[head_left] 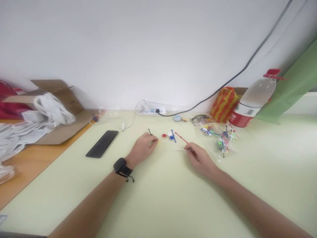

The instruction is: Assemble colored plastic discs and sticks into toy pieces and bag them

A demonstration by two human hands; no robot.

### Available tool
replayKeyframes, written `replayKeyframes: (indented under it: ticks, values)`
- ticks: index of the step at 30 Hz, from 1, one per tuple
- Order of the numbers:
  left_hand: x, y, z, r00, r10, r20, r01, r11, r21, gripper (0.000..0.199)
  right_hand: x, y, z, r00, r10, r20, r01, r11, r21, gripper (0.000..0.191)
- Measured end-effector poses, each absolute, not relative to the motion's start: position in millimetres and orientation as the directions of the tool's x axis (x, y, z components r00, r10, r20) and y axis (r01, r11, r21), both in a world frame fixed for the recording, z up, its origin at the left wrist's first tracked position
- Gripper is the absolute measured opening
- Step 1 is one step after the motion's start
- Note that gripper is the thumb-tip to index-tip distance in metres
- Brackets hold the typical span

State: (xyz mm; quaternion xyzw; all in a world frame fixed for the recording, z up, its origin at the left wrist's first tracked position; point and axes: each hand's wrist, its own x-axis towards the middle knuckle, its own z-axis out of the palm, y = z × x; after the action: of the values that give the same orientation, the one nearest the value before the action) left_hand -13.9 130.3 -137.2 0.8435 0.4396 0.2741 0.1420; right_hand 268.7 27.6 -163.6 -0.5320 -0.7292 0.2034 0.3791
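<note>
I am counting two hands: one left hand (142, 147), one right hand (199, 158). Unbagged sticks are numbering four: black stick (150, 132), blue stick (173, 136), red stick (181, 137), white stick (180, 149). Visible discs are numbering three: red disc (164, 135), white disc (169, 134), blue disc (171, 138). I am tallying one phone (102, 144), one watch (120, 163), one bottle (257, 94). Bagged pieces (225, 136) are overlapping, uncountable.

Left hand (143, 146): fingers curled at a slim black plastic stick (149, 131); contact cannot be determined. Right hand (201, 161): pinching a thin white stick (180, 149). Between the hands, on the pale green tabletop (158, 191): a small round red disc (164, 136), a small round white disc (169, 134), a small round blue disc (171, 138), a slim blue plastic stick (174, 136). A slim red plastic stick (180, 137) lies slanted near the right hand.
</note>
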Motion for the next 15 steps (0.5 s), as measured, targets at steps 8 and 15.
replayKeyframes:
  ticks: [8,15]
  values:
    - [-15.3,134.5,-138.2,0.505,0.815,0.284,0.556,-0.559,0.616,0.024,272.5,29.9,-167.7,-0.188,0.882,0.432,0.625,0.447,-0.64,0.022]
    - [-17.7,139.1,-138.3,0.465,0.758,0.459,0.624,-0.648,0.438,0.028,275.2,34.1,-176.9,-0.196,0.877,0.438,0.587,0.463,-0.665,0.03]
